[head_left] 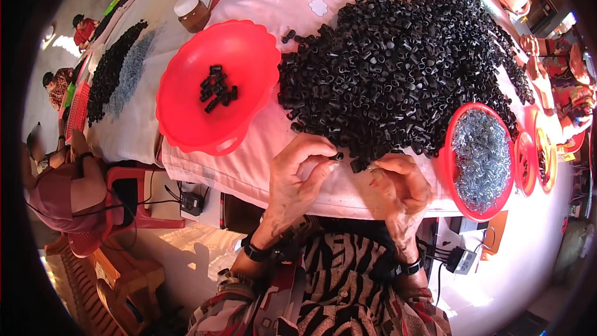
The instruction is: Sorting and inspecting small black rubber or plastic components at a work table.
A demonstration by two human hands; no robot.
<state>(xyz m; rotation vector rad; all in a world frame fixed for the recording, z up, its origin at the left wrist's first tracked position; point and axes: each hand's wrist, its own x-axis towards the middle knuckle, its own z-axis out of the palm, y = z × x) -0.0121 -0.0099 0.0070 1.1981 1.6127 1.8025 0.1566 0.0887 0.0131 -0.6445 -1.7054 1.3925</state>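
Note:
Near the table's front edge, my left hand pinches a small black plastic cap between thumb and index finger. My right hand is just to its right, its thumb and fingertips drawn together; whatever they hold is too small to make out. A black piece lies by the right fingertips, at the near edge of a large pile of small black plastic parts. To the right of my right hand, a red basin holds many tiny clear, shiny pieces.
A scalloped red basin at left holds several black parts. Behind it stands a brown jar with a white lid. More red and orange basins sit at right. Other people work around the cloth-covered table.

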